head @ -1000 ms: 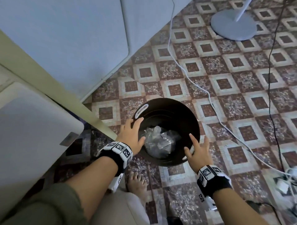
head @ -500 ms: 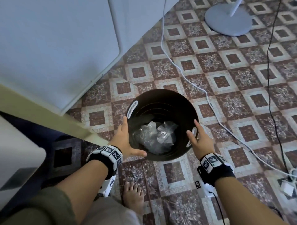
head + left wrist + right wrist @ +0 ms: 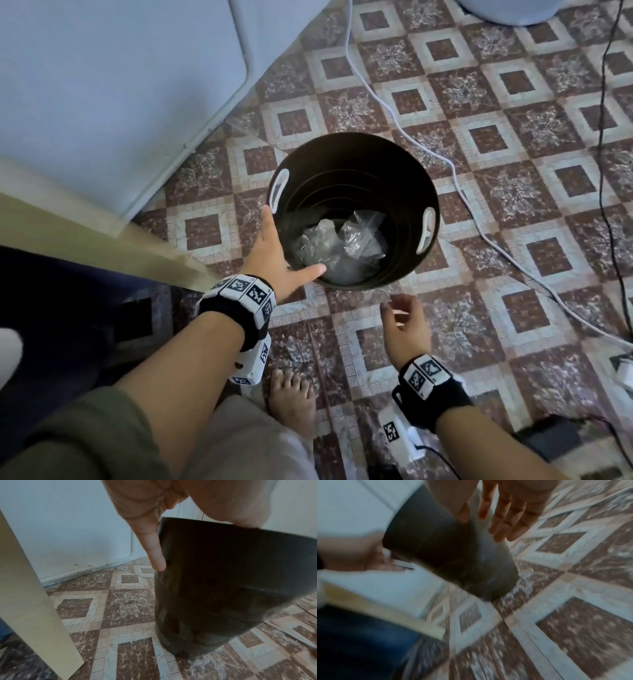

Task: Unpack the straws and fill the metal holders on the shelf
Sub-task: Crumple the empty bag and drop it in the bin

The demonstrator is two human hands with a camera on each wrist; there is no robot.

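Observation:
A black bin (image 3: 346, 161) stands on the tiled floor, with crumpled clear plastic wrapping (image 3: 342, 246) at its bottom. My left hand (image 3: 274, 253) rests on the bin's near-left side, fingers straight down the outer wall and thumb lying across the rim. In the left wrist view a straight finger (image 3: 154, 550) lies flat on the bin's wall (image 3: 223, 581). My right hand (image 3: 404, 318) hangs clear of the bin on its near side, loosely curled and holding nothing. The blurred right wrist view shows its fingers (image 3: 508, 520) relaxed beside the bin (image 3: 445, 554). No straws or metal holders are in view.
A white cable (image 3: 411, 137) runs across the floor just right of the bin, and a black cable (image 3: 606, 137) lies farther right. A white cabinet (image 3: 102, 85) and a beige board edge (image 3: 102, 240) stand at left. My bare foot (image 3: 291, 401) is below the bin.
My right hand has let go of the bin's right side and drawn back toward me. The left hand stays at the rim. The view has tilted down.

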